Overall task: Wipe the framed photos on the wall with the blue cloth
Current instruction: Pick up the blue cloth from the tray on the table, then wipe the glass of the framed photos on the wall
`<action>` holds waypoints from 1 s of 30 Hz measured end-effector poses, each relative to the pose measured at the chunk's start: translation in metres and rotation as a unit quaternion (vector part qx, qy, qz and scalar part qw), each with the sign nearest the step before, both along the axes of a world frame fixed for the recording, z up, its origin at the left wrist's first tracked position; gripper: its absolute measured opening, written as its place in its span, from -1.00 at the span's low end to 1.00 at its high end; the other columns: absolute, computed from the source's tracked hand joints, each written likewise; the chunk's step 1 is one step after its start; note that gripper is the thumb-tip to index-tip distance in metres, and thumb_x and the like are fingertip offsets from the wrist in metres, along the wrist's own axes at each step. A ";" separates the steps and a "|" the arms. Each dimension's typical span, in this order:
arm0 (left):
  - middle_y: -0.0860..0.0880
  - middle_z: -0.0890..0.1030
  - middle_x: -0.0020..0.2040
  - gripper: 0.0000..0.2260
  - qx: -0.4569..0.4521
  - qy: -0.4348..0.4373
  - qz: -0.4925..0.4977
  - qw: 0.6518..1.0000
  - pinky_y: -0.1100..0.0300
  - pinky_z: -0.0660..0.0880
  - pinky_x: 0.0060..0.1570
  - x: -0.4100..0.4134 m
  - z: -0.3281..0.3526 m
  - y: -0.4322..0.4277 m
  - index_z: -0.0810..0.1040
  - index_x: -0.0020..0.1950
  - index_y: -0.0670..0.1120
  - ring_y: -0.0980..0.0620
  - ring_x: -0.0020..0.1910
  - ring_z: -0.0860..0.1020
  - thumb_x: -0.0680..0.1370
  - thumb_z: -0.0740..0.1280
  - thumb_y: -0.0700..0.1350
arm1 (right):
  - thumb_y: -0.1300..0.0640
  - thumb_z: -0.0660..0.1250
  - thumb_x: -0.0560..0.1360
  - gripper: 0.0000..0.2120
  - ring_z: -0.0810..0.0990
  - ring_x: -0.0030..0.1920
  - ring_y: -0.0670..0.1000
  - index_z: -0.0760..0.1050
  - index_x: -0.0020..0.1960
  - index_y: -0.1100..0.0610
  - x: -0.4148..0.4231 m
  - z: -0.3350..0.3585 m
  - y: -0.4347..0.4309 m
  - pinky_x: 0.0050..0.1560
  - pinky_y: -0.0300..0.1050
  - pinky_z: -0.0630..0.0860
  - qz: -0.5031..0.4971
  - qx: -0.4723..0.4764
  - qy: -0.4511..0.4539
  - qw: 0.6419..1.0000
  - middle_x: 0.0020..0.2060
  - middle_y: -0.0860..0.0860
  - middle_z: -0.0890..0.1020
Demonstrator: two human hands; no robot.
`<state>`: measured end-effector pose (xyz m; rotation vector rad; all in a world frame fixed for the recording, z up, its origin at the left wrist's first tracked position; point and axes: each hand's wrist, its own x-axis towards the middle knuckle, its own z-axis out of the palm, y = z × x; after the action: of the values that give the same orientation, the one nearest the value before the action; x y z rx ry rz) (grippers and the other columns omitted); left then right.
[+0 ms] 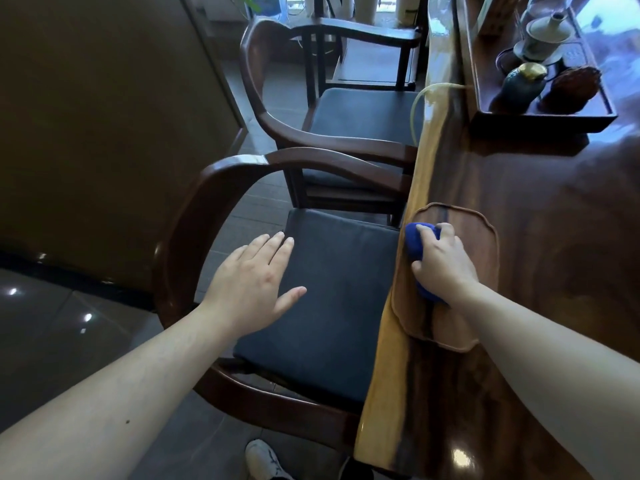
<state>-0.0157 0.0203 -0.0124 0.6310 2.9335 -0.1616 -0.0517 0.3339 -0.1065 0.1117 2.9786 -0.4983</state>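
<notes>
A bunched blue cloth (pixel 414 242) lies on a small wooden tray (pixel 481 271) at the near edge of the long wooden table (pixel 536 209). My right hand (pixel 441 263) is closed over the cloth, fingers wrapped round it. My left hand (pixel 252 282) hovers flat and open above the dark seat cushion of the near chair (pixel 322 306), holding nothing. No framed photos are in view.
Two dark wooden armchairs stand along the table's left side, the far one (pixel 360 112) behind the near one. A deep tray (pixel 540 109) with a teapot (pixel 543 32) and ornaments sits at the table's far end. A brown wall (pixel 104 116) rises at left. My white shoe (pixel 263 460) shows below.
</notes>
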 end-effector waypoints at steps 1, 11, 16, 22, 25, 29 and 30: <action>-0.16 0.35 0.49 -0.28 -0.002 0.002 0.003 1.000 -0.05 0.36 0.39 0.000 0.003 -0.003 0.22 0.51 -0.18 -0.12 0.47 0.31 0.53 0.07 0.30 | 0.18 0.33 0.39 -0.47 0.40 0.07 0.22 0.29 0.34 0.12 0.000 0.003 -0.005 -0.18 -0.06 0.39 0.017 -0.008 0.013 1.000 0.26 0.20 0.30; -0.14 0.31 0.51 -0.27 -0.042 0.069 0.081 0.993 0.00 0.32 0.41 0.023 0.066 -0.076 0.18 0.53 -0.15 -0.09 0.49 0.27 0.53 0.00 0.33 | 0.15 0.35 0.33 -0.39 0.39 0.19 0.21 0.30 0.37 0.10 -0.018 0.092 -0.140 -0.10 0.03 0.52 0.228 -0.046 0.115 0.966 0.33 0.14 0.29; -0.14 0.32 0.51 -0.27 -0.059 0.132 0.134 0.980 0.00 0.32 0.41 0.037 0.120 -0.159 0.18 0.53 -0.15 -0.10 0.48 0.28 0.53 0.01 0.33 | 0.14 0.35 0.32 -0.36 0.40 0.19 0.23 0.29 0.38 0.07 -0.026 0.159 -0.243 -0.07 0.04 0.51 0.314 -0.071 0.185 0.929 0.32 0.14 0.32; -0.15 0.33 0.50 -0.29 -0.066 0.191 0.168 0.965 -0.02 0.31 0.39 0.059 0.177 -0.261 0.20 0.52 -0.14 -0.11 0.47 0.29 0.53 0.06 0.31 | 0.15 0.33 0.36 -0.39 0.39 0.22 0.19 0.25 0.38 0.04 -0.025 0.215 -0.366 -0.07 0.09 0.53 0.369 -0.104 0.244 0.891 0.31 0.11 0.31; -0.17 0.37 0.47 -0.30 -0.069 0.232 0.187 0.952 -0.06 0.36 0.37 0.070 0.207 -0.326 0.24 0.50 -0.16 -0.14 0.44 0.34 0.53 0.09 0.30 | 0.13 0.32 0.36 -0.40 0.39 0.22 0.16 0.24 0.37 -0.01 -0.024 0.240 -0.437 -0.11 0.01 0.52 0.384 -0.124 0.277 0.872 0.30 0.07 0.31; -0.17 0.37 0.47 -0.29 -0.092 0.264 0.196 0.940 -0.06 0.37 0.37 0.076 0.248 -0.399 0.23 0.50 -0.16 -0.13 0.44 0.35 0.53 0.06 0.31 | 0.12 0.33 0.35 -0.42 0.42 0.20 0.16 0.24 0.34 -0.03 -0.025 0.273 -0.516 -0.18 -0.07 0.49 0.391 -0.135 0.323 0.851 0.29 0.06 0.34; -0.17 0.36 0.48 -0.28 -0.103 0.271 0.192 0.938 -0.05 0.36 0.38 0.076 0.257 -0.410 0.22 0.51 -0.15 -0.13 0.45 0.34 0.53 0.04 0.32 | 0.12 0.33 0.35 -0.42 0.42 0.20 0.17 0.25 0.34 -0.03 -0.026 0.280 -0.528 -0.18 -0.06 0.50 0.392 -0.137 0.328 0.848 0.28 0.06 0.35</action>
<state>0.0600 -0.3898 0.2446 -0.0431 3.4101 -0.6869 -0.0781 -0.1937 0.1731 -1.5105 3.0684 -0.9522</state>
